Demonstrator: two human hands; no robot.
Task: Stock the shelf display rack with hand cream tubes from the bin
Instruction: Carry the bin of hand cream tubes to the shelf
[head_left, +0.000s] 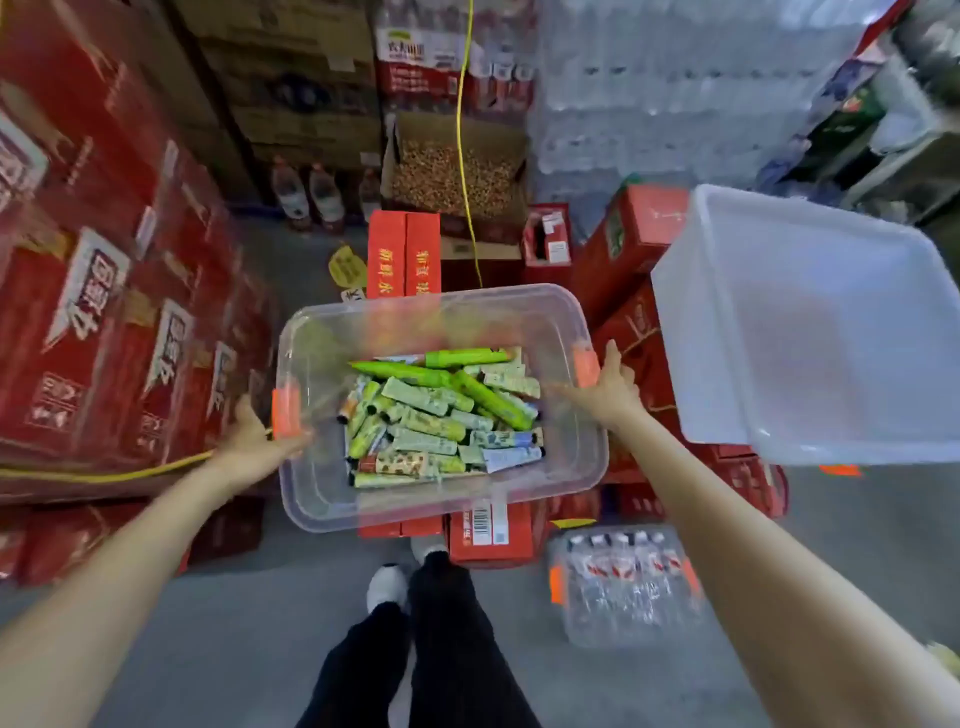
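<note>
A clear plastic bin (311, 488) with orange latches is held up in front of me, over red cartons. Inside it lie several hand cream tubes (441, 415), mostly green and patterned, piled loosely. My left hand (254, 441) grips the bin's left rim beside the orange latch. My right hand (610, 387) grips the right rim by the other latch, with the thumb up. No shelf display rack is in view.
Stacked red cartons (104, 260) rise on the left. A white translucent bin lid (810, 327) lies on red boxes at the right. A pack of water bottles (628, 587) sits on the grey floor. A yellow cable (465, 156) hangs behind. My legs and shoes (415, 623) stand below.
</note>
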